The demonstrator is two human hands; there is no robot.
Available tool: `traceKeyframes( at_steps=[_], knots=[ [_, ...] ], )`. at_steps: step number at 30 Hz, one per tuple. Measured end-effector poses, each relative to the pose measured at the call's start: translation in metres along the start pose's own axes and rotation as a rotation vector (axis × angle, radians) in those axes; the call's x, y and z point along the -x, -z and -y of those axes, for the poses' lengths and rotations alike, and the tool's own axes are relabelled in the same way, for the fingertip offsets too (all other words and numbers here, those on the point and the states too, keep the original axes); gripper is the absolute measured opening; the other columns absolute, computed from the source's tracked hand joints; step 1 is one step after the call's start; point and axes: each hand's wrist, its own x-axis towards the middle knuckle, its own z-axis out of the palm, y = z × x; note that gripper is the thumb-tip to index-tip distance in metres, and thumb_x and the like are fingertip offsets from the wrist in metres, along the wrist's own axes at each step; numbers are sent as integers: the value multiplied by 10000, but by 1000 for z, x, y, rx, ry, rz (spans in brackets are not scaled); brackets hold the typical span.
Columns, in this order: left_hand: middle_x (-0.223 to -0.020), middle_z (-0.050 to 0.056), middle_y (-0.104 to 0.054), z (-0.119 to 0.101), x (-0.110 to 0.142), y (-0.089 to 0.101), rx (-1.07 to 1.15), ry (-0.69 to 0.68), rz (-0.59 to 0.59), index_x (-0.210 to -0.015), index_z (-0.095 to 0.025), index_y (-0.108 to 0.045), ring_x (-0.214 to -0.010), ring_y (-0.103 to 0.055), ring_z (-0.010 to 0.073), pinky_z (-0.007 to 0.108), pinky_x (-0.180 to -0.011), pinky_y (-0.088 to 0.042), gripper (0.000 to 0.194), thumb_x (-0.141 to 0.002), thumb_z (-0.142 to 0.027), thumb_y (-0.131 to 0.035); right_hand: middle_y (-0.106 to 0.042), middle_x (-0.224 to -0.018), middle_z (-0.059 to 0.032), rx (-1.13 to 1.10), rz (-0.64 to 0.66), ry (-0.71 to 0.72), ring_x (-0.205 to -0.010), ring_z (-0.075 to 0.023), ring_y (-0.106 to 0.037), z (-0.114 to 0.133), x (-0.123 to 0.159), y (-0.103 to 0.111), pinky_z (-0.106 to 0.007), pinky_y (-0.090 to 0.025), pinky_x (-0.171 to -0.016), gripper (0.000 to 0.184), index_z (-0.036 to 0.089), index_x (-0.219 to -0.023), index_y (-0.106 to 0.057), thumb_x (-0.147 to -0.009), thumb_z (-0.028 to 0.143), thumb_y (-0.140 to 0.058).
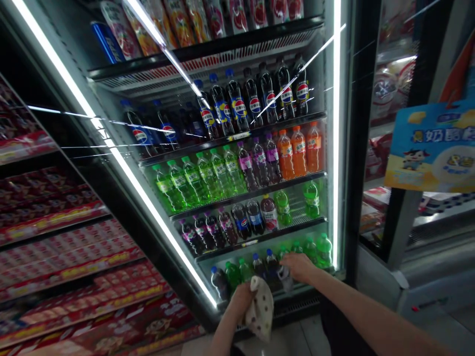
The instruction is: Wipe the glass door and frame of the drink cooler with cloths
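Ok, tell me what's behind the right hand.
Tops of green bottles show just above the right hand; whatever the hand directly covers, including those bottles' lower parts, cannot be seen.

The cloth (262, 307) is patterned with dark spots on cream. Dark Pepsi bottles (238, 105) are marked with red, white and blue roundels. Green soda bottles (203, 177) are capped in green, orange soda bottles (298, 154) in orange. The cheese-snack packet (432, 148) is printed in blue and yellow.

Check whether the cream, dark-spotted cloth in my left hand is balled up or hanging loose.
Hanging loose: the cloth droops in a long flap from your left hand, spots showing.
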Motion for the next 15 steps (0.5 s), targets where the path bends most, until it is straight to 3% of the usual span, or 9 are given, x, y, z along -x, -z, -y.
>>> traceKeyframes(
  at_steps=[2,5,7,10,11,12,13,15],
  knots=[
    [-1147,82,-765,13,5,12,88,16,-61,-1137,-187,-720,-1126,-682,215,300,-992,-509,374,-882,-226,-449,-706,-1148,-54,-46,-133,-44,-1064,-208,-636,-11,8,21,-341,-529,-893,458,251,-1148,-706,-807,39,-486],
    [-1251,110,-726,22,20,58,200,92,-296,-1287,-165,-634,-1193,-660,231,345,-1026,-506,472,-927,-296,-359,-658,-1301,-41,-112,-539,-104,-1192,-195,-597,-34,21,72,-364,-503,-1026,544,257,-1248,-662,-812,23,-436],
    [-1177,95,-751,15,39,104,336,143,-618,-1293,-183,-636,-1099,-696,257,379,-961,-547,477,-906,-393,-453,-627,-1353,-50,-84,-865,-148,-1262,-205,-568,-52,31,115,-391,-475,-1088,516,247,-1292,-630,-850,60,-443],
    [-1208,90,-736,-10,69,176,338,91,-1270,-1318,-214,-633,-1118,-685,268,430,-997,-536,503,-894,-465,-534,-548,-1436,-108,27,-1269,-302,-1370,-266,-488,-77,42,176,-485,-404,-1159,513,217,-1426,-507,-915,180,-483],
    [-1324,107,-685,-19,74,197,305,15,-1479,-1378,-208,-589,-1210,-646,261,428,-1052,-508,531,-907,-451,-541,-499,-1477,-140,53,-1345,-374,-1407,-285,-445,-84,41,191,-506,-377,-1176,535,199,-1469,-453,-935,220,-481],
    [-1426,128,-618,-26,74,214,229,-74,-1616,-1423,-191,-548,-1312,-584,253,430,-1129,-451,546,-930,-425,-527,-445,-1513,-170,75,-1383,-436,-1439,-300,-399,-90,38,202,-520,-350,-1190,564,180,-1505,-400,-951,251,-475],
    [-1487,139,-567,-30,70,227,126,-137,-1675,-1452,-181,-517,-1396,-511,253,446,-1188,-391,549,-947,-394,-511,-386,-1549,-196,94,-1378,-485,-1465,-315,-355,-96,33,209,-528,-329,-1200,602,160,-1532,-352,-955,276,-479],
    [-1566,148,-481,-29,51,241,-85,-150,-1602,-1467,-180,-506,-1504,-369,285,508,-1261,-266,545,-948,-343,-520,-278,-1606,-220,133,-1240,-532,-1492,-351,-295,-106,16,210,-547,-314,-1203,687,144,-1561,-295,-934,307,-524]
  ],
)
